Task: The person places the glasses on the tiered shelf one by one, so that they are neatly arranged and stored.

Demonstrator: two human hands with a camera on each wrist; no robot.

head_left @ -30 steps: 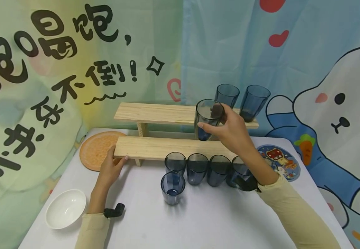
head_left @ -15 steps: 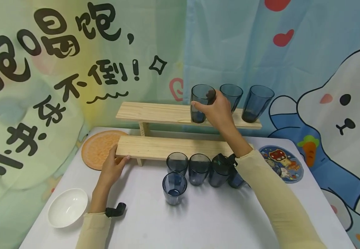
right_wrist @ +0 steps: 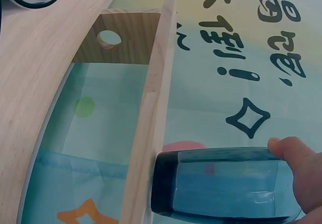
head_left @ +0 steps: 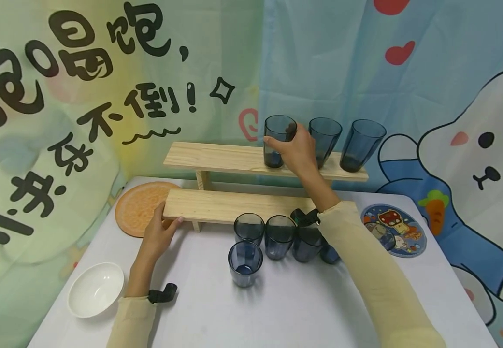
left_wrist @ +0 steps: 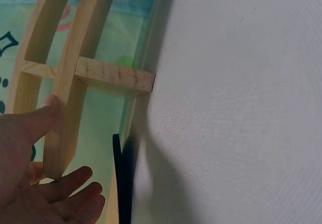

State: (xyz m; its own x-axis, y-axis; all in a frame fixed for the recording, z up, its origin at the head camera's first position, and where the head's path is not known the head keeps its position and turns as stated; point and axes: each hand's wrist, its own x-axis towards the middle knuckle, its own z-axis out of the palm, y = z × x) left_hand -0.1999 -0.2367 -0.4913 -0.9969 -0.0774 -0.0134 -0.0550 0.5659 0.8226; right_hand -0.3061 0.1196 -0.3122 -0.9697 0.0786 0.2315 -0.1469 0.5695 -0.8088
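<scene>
My right hand (head_left: 300, 151) grips a blue-tinted drinking glass (head_left: 274, 133) from the side, thumb across its front. The glass is upright, its base right at the upper board (head_left: 216, 155) of a two-tier wooden shelf. In the right wrist view, the thumb lies near the rim of this glass (right_wrist: 226, 186). Two matching glasses, one (head_left: 326, 133) beside the hand and one (head_left: 361, 147) farther right, stand on the same board. My left hand (head_left: 157, 237) holds the left end of the lower board (head_left: 225, 205). In the left wrist view its thumb presses the board's front edge (left_wrist: 63, 128).
Several more blue glasses stand in a row before the lower board, one of them the leftmost glass (head_left: 249, 227); another glass (head_left: 245, 263) stands in front. An orange-slice mat (head_left: 136, 208) and a white bowl (head_left: 96, 290) lie left, a patterned round mat (head_left: 412, 234) right.
My right hand has carried its glass up, back and slightly left, from in front of the upper board onto it, beside the other two. The left hand keeps its hold on the lower board.
</scene>
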